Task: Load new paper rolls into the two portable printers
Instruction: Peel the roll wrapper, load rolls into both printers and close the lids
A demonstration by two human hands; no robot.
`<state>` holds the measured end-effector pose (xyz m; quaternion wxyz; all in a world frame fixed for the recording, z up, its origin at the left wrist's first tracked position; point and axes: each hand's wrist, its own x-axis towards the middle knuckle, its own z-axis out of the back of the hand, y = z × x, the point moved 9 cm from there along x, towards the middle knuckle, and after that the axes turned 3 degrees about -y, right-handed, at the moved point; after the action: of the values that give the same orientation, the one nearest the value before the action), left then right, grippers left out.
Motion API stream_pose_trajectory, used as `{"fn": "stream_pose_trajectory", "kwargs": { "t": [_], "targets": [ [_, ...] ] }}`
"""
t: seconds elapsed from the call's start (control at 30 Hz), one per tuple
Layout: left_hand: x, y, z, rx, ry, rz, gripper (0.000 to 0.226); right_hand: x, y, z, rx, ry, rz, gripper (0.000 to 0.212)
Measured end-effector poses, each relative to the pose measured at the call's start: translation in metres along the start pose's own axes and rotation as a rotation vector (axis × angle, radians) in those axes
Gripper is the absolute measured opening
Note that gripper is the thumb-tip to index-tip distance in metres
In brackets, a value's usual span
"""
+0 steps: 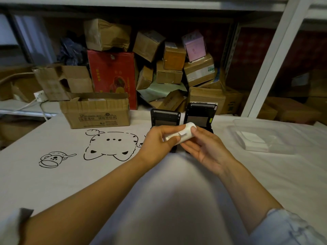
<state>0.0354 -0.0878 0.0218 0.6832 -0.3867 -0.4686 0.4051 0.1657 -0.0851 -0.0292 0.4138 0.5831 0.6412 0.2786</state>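
With my left hand (159, 138) and right hand (205, 147) both gripping the paper roll (184, 134) above the table (53, 183), I should free its taped end cleanly before dropping it into either open printer (165, 118) behind.

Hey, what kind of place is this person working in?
Probably a stockroom or small packing area: taped cardboard boxes are piled on metal shelving behind a cloth-covered table with two open portable printers.
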Motion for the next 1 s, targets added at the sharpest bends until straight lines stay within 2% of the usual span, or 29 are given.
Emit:
{"fn": "stream_pose_trajectory", "kwargs": {
  "t": [0.17, 0.3, 0.4, 0.57, 0.73, 0.8, 0.9, 0.93, 1.0],
  "targets": [
    [-0.003, 0.001, -0.006, -0.117, 0.045, 0.051, 0.028, -0.002, 0.004, 0.003, -0.044, -0.044, 0.058, 0.021],
    [0.0, 0.007, 0.002, -0.187, -0.087, 0.097, 0.021, -0.003, 0.005, -0.004, -0.062, -0.022, 0.074, 0.025],
    [0.001, 0.006, 0.003, -0.186, -0.114, 0.067, 0.035, -0.004, 0.006, -0.007, -0.036, -0.027, 0.084, 0.027],
    [0.003, 0.001, 0.003, -0.029, -0.103, -0.014, 0.057, -0.003, 0.003, -0.004, 0.013, -0.036, 0.07, 0.025],
    [0.003, 0.014, 0.002, -0.014, -0.065, 0.086, 0.065, -0.004, 0.003, -0.003, -0.004, -0.004, 0.097, 0.024],
    [0.004, 0.015, 0.0, 0.035, -0.031, 0.095, 0.06, -0.005, 0.008, -0.004, -0.159, 0.0, 0.181, 0.033],
    [0.004, 0.018, 0.004, 0.104, -0.041, 0.087, 0.051, -0.008, 0.028, -0.01, -0.786, -0.037, 0.477, 0.039],
    [0.004, 0.02, 0.006, 0.119, -0.053, 0.08, 0.049, -0.009, 0.033, -0.013, -0.92, -0.026, 0.56, 0.036],
    [0.004, 0.021, 0.009, 0.135, -0.065, 0.06, 0.048, -0.009, 0.035, -0.017, -1.028, 0.013, 0.643, 0.031]
  ]
}}
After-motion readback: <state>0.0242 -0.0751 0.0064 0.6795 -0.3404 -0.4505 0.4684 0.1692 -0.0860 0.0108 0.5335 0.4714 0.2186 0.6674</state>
